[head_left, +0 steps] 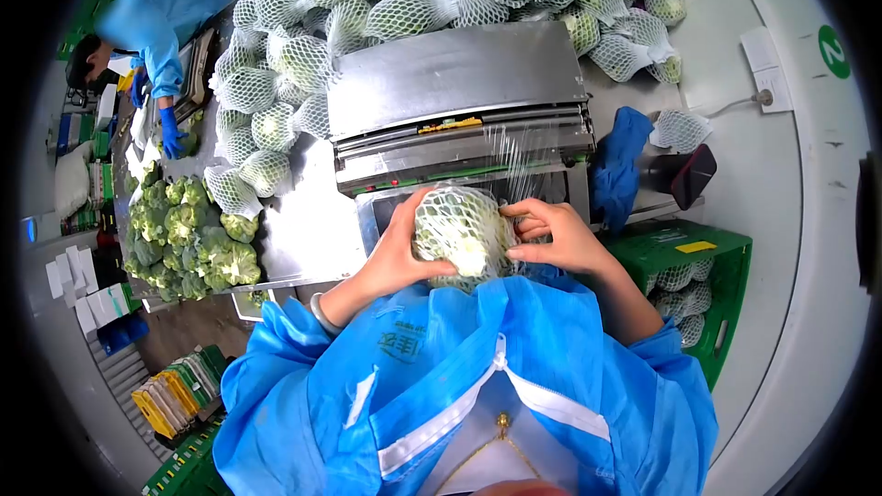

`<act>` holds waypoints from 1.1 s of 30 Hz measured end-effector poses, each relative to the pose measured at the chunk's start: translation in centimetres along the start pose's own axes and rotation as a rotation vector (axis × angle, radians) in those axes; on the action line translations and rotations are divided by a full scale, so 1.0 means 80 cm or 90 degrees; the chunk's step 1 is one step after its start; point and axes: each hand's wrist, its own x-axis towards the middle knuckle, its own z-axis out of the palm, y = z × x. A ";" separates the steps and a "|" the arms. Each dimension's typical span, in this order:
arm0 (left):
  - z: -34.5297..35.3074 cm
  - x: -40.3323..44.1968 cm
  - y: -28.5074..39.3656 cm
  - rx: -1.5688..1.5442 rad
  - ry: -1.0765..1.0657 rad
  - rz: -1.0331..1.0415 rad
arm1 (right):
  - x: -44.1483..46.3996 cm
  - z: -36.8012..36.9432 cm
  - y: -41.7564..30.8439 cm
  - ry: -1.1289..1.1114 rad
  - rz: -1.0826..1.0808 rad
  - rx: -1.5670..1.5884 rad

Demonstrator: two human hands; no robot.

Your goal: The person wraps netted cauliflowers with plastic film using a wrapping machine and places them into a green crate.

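From where I stand, the vegetable head [450,220], pale green in its white foam net, sits in front of the person's chest, at the near edge of the metal wrapping machine [459,69]. The left hand [393,243] cups its left side, thumb spread away from the fingers and laid along the near face. The right hand [558,237] is at the right side, fingers bent and thumb apart from the index; whether they pinch a fold of film, I can't tell. Clear film [516,161] stretches near the machine's right end. To do this neatly, I'd judge, the left palm should steady the head while the right fingertips smooth the film snugly, without dragging the net or tearing the plastic.
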 end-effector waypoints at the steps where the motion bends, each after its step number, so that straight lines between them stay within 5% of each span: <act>1: 0.006 0.000 0.006 0.013 0.014 -0.021 | -0.003 0.002 0.001 0.007 -0.007 -0.002; 7: 0.013 0.025 0.009 -0.104 0.043 -0.164 | -0.002 0.008 0.015 0.051 -0.018 0.033; 10: 0.002 0.029 0.046 -0.444 0.019 -0.379 | -0.001 -0.004 -0.004 0.089 -0.164 -0.006; 11: -0.002 0.031 0.063 -0.419 -0.001 -0.435 | -0.012 -0.014 -0.029 0.035 -0.077 -0.001; 14: -0.003 0.012 0.119 -0.371 -0.113 -0.495 | -0.035 -0.015 -0.061 -0.001 -0.282 -0.283; 16: -0.003 -0.007 0.095 -0.442 -0.139 -0.567 | -0.053 0.007 -0.065 -0.003 -0.278 -0.276; 19: 0.011 -0.022 0.042 -0.546 -0.173 -0.703 | -0.062 0.032 -0.020 -0.086 -0.096 -0.205; 21: 0.002 -0.037 -0.017 -0.879 -0.321 -0.641 | -0.065 0.045 0.010 -0.058 -0.081 -0.139; 23: 0.003 -0.040 -0.009 -0.911 -0.265 -0.621 | -0.070 0.052 0.024 -0.012 -0.050 -0.057; 25: 0.015 -0.046 0.041 -0.749 -0.075 -0.590 | -0.070 0.049 0.039 0.011 0.039 0.037; 29: 0.006 -0.081 0.003 -0.483 -0.139 -0.448 | -0.050 0.055 0.074 0.083 0.163 0.266; 33: 0.022 -0.070 -0.031 -0.079 -0.056 -0.508 | -0.025 0.064 0.106 0.194 0.197 0.309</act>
